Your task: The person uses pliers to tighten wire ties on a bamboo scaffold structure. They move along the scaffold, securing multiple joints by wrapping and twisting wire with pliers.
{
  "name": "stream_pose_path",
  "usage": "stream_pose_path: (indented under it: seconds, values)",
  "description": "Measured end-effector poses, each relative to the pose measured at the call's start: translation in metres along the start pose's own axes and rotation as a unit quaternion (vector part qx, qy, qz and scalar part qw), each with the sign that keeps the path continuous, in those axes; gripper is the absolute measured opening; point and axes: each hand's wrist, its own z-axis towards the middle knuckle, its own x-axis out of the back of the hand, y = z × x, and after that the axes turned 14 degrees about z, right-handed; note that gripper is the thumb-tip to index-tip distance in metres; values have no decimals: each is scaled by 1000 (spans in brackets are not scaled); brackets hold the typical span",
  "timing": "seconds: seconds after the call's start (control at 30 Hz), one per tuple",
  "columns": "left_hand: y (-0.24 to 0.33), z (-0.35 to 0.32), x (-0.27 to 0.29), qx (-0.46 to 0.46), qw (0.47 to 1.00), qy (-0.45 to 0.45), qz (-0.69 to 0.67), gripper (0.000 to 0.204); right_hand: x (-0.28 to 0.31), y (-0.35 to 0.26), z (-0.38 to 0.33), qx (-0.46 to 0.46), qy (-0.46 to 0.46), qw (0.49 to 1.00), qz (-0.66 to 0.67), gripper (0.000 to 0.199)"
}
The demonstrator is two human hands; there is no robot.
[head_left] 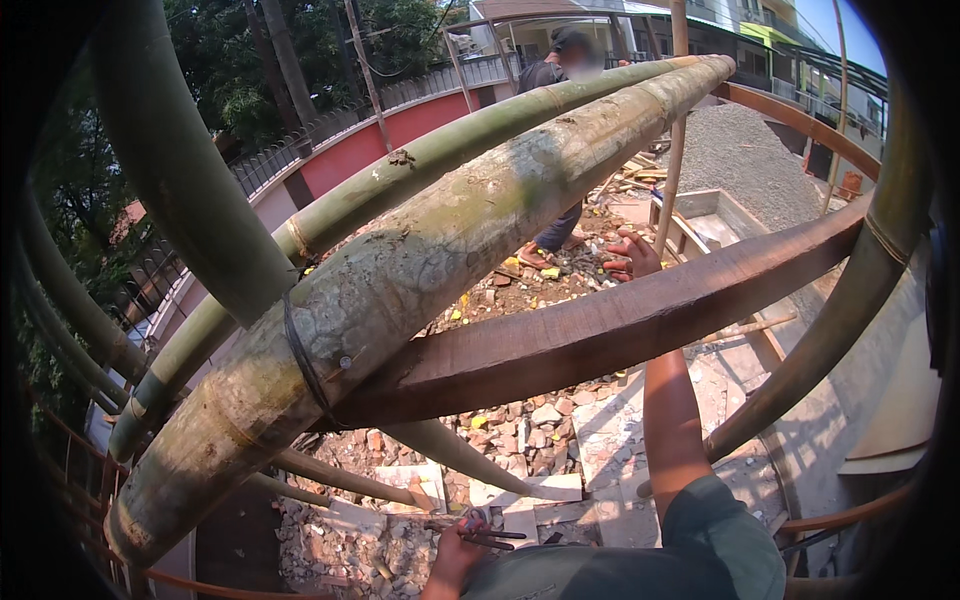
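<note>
My left hand (pixel 455 557), low in the view by my body, is closed around a small tool with two dark handles (pixel 495 539) that looks like pliers; its head is hard to make out. Under a brown wooden beam (pixel 600 318) my right arm stretches forward, and my right hand (pixel 632 258) shows past the beam's far edge. Its fingers are apart, with nothing seen in them. The beam meets a thick mottled bamboo pole (pixel 430 255), where a dark tie (pixel 303 355) wraps around the pole.
A green bamboo pole (pixel 400 178) runs alongside, and upright bamboo (pixel 185 160) rises at left. Below lie broken bricks and rubble (pixel 540 425). Beyond are a gravel heap (pixel 750 155), a wooden-sided box (pixel 715 215) and another person (pixel 545 75) partly behind the poles.
</note>
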Motion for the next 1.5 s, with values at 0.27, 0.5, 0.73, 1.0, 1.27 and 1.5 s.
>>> stream_pose_path:
  seconds: [0.27, 0.5, 0.73, 1.0, 1.27, 1.5]
  values:
    - [-2, 42, 0, 48, 998, -9, -38, 32, 93, 199, -512, -586, -209, 707, -337, 39]
    - [-17, 12, -99, 14, 986, 67, 151, 43, 217, 95, -655, -658, -204, 588, -424, 38]
    - [-108, -18, -219, -219, 720, -268, 602, 61, 143, 20, -538, -464, 65, 882, 36, 61]
    - [-90, -38, -292, -374, 250, -469, 760, 77, 70, -42, -503, -470, -115, 856, 185, 35]
    - [76, -25, -416, -528, 701, -357, 321, 36, 71, -61, -563, -400, 255, 873, 113, 29]
    - [134, -98, -525, -724, 533, -436, -44, 87, 77, -67, -547, -289, 479, 829, 12, 16]
